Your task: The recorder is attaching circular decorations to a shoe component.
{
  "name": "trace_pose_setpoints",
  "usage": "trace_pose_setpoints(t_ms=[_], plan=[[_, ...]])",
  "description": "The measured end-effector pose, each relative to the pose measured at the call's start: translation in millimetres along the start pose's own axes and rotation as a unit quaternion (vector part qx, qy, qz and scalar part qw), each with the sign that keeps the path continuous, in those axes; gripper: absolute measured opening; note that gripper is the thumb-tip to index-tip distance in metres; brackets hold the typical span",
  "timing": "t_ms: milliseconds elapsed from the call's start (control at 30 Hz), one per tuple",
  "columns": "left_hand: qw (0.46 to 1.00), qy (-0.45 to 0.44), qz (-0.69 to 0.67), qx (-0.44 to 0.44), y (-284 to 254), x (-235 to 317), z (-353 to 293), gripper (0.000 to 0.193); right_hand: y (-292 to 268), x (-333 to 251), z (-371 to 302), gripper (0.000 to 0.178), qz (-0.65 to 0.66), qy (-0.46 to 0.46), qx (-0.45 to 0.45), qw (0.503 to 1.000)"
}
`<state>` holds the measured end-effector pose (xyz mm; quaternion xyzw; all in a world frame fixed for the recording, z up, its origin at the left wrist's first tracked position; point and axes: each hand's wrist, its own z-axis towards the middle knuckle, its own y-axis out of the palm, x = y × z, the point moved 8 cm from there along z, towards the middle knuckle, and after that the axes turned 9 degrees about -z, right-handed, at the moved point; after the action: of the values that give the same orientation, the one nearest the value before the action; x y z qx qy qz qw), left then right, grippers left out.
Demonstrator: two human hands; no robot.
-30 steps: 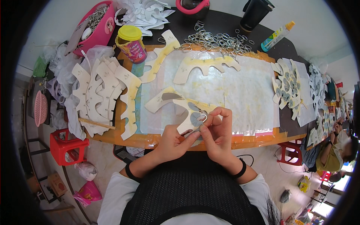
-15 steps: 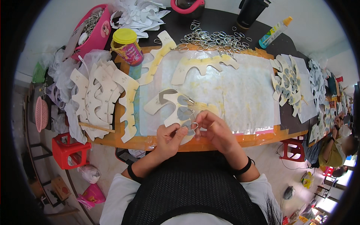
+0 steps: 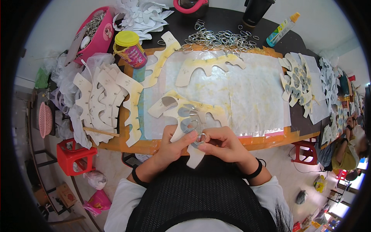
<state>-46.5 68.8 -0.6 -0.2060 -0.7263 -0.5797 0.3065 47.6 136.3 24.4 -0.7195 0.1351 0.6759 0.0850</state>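
Note:
Between my hands, near the table's front edge, is a cream scalloped piece [image 3: 196,157] with grey patches and metal rings along it. My left hand [image 3: 174,144] is closed on it, thumb lying along the top. My right hand [image 3: 225,144] pinches the same piece at its right edge, thumb on top, beside a silver metal ring [image 3: 201,137]. The ring sits between the two hands at a grey patch. Underneath, on the work sheet, lies another scalloped piece [image 3: 216,112] with yellowish glue along it, partly covered by the held one.
A pile of metal rings [image 3: 220,40] lies at the back. The yellow-lidded tub [image 3: 131,50] stands back left, by stacked cream pieces [image 3: 102,100]. More glued pieces [image 3: 191,71] rest on the white sheet [image 3: 259,100]. A pile of finished-looking pieces [image 3: 296,83] and a spray bottle [image 3: 282,30] are right.
My right hand has come down and closed on the piece beside the ring, its fingers bunched together. The piece has shifted, so its lower end now sticks out below my hands.

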Motion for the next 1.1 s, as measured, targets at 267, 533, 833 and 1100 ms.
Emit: trace_pose_setpoints(t_ms=[267, 533, 833, 1100], plan=[[0.992, 0.032, -0.122, 0.006, 13.0, -8.0, -3.6, 0.013, 5.7, 13.0, -3.8, 0.015, 0.173, -0.066, 0.001, 0.983], [0.990, 0.081, 0.078, 0.085, -5.3, -3.0, -8.5, 0.019, 1.8, 5.5, -0.8, 0.016, -0.015, 0.017, 0.050, 0.999], [0.998, 0.009, -0.065, 0.010, -2.3, -18.8, -5.1, 0.026, 4.4, -2.7, -0.2, 0.016, 0.071, -0.086, 0.020, 0.994], [0.999, -0.002, -0.030, -0.009, -2.8, -13.6, -6.1, 0.035, -12.6, 3.6, -8.8, 0.019, -0.083, -0.081, 0.035, 0.993]])
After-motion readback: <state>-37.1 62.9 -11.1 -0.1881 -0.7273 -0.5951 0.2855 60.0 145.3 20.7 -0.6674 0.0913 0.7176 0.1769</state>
